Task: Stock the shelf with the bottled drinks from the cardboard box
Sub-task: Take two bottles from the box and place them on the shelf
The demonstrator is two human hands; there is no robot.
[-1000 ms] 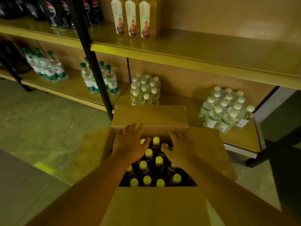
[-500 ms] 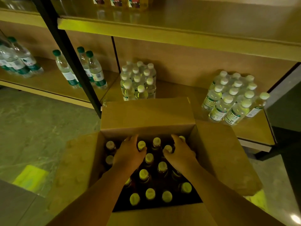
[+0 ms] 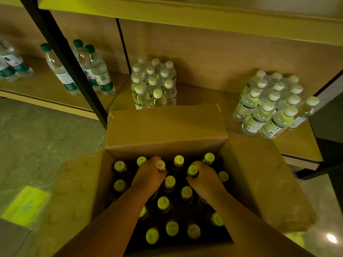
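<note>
An open cardboard box (image 3: 167,127) stands on the floor in front of the low shelf (image 3: 297,145), its flaps spread wide. Several dark bottles with yellow caps (image 3: 163,202) stand upright inside it. My left hand (image 3: 148,177) is down in the box, fingers curled round the neck of one bottle (image 3: 160,165) in the back rows. My right hand (image 3: 206,179) grips the neck of another bottle (image 3: 193,170) beside it. Both bottles stand among the others.
Two shrink-wrapped packs of white-capped bottles (image 3: 154,84) (image 3: 272,104) sit on the low shelf behind the box. Green-capped water bottles (image 3: 94,71) stand further left, behind a black upright post (image 3: 74,71). A shelf board (image 3: 185,10) overhangs above.
Both hands have gone from hovering over the caps to curling round two bottle necks. The view has tilted down and closer to the box.
</note>
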